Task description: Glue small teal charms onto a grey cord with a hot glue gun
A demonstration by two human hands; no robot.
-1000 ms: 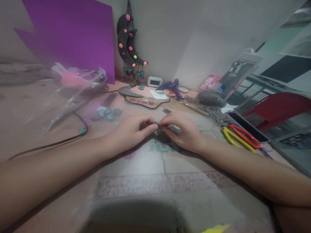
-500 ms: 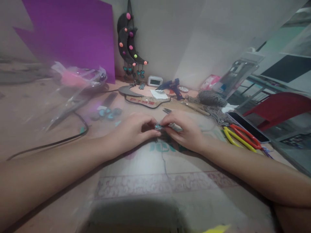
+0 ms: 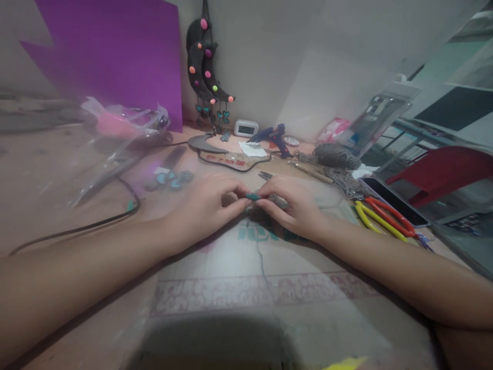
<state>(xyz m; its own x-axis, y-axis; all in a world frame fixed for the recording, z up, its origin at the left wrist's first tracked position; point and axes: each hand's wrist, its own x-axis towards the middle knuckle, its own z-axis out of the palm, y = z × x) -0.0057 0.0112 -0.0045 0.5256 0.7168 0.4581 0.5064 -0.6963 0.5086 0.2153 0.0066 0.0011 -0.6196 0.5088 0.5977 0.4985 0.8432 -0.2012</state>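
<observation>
A small teal piece (image 3: 252, 196) is pinched between my two hands above the middle of the table; its exact kind is too small to make out. My left hand (image 3: 215, 200) grips its left end with thumb and forefinger. On its other end are the thumb and forefinger of my right hand (image 3: 290, 203). A thin cord (image 3: 261, 257) lies on the table below my hands. Just beyond my right hand, metal scissor-like tips (image 3: 265, 176) show, the rest hidden. Several teal-and-grey pieces (image 3: 173, 179) lie left of my left hand.
A blue glue gun (image 3: 272, 137), a white digital clock (image 3: 246, 128) and a grey crescent (image 3: 206, 144) stand at the back. Grey yarn (image 3: 336, 155), a phone (image 3: 395, 201) and red-handled pliers (image 3: 391, 217) lie right. A plastic bag (image 3: 123, 126) and black cable (image 3: 80, 229) are left.
The small piece has turned between my fingers, now showing a flatter teal side. Both hands have shifted slightly upward and keep their pinch.
</observation>
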